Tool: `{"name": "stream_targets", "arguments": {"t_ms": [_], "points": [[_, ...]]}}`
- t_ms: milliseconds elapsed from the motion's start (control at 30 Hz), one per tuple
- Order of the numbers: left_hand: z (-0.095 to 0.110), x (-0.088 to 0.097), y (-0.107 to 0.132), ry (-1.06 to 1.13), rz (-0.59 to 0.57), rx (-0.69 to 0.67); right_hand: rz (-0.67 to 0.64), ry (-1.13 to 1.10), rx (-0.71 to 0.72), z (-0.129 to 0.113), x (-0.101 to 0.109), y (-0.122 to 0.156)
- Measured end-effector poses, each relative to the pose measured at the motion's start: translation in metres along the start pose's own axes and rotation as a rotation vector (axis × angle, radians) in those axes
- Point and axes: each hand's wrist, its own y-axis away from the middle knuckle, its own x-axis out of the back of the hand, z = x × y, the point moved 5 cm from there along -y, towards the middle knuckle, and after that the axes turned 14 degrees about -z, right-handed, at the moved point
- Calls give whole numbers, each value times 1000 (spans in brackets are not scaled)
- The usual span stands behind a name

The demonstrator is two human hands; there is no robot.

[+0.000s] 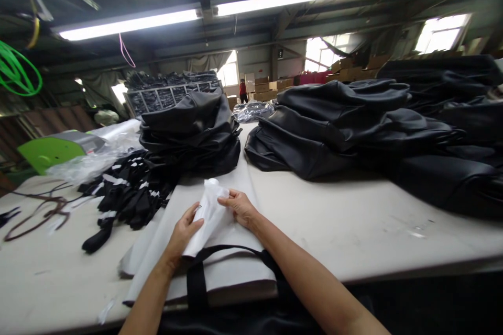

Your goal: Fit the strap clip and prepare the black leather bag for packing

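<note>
Hands meet over a crumpled white sheet (pixel 207 217) at the near edge of the worktop (pixel 353 220). The left hand (pixel 184 230) grips the sheet's lower left side, thumb on top and fingers under it. The right hand (pixel 240 207) pinches the sheet's upper right edge between thumb and fingers. The sheet is lifted a little and folded in on itself, and it sits above a stack of flat white paper (pixel 220 272) that runs away from the person toward the middle of the worktop. A black strap (pixel 196 282) loops over the near end of that stack, just below the hands, and joins a dark bag at the bottom edge of the view.

To the left of the paper lies a heap of black straps with white bands (pixel 129 193). Beyond it are clear plastic bags (pixel 90 162) and a green machine (pixel 51 149). A dark cord (pixel 43 209) curls on the worktop at the far left. Straight ahead, behind the paper, stands a pile of black bags (pixel 192 133). A larger spread of black bags (pixel 346 125) fills the right side, well apart from the hands. In the far background a person in red (pixel 243 90) stands near cardboard boxes (pixel 271 88).
</note>
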Motion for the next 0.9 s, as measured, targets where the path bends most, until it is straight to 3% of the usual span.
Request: {"name": "stream_targets", "arguments": {"t_ms": [100, 200, 300, 367, 633, 733, 900], "points": [[26, -5, 4, -199, 117, -153, 23, 41, 9, 0, -3, -2], [52, -24, 3, -330, 102, -249, 1, 84, 19, -1, -6, -2], [61, -41, -6, -339, 61, -231, -25, 110, 17, -1, -5, -1], [57, -42, -13, -270, 62, -183, -37, 113, -11, 0, -1, -2], [23, -1, -10, 261, 224, -19, 8, 248, 20, 3, 13, -12], [20, 6, -4, 416, 259, 11, 66, 463, 66, -5, 11, -8], [15, 21, 1, 569, 350, 87, 256, 913, 235, -39, 10, 9]]}}
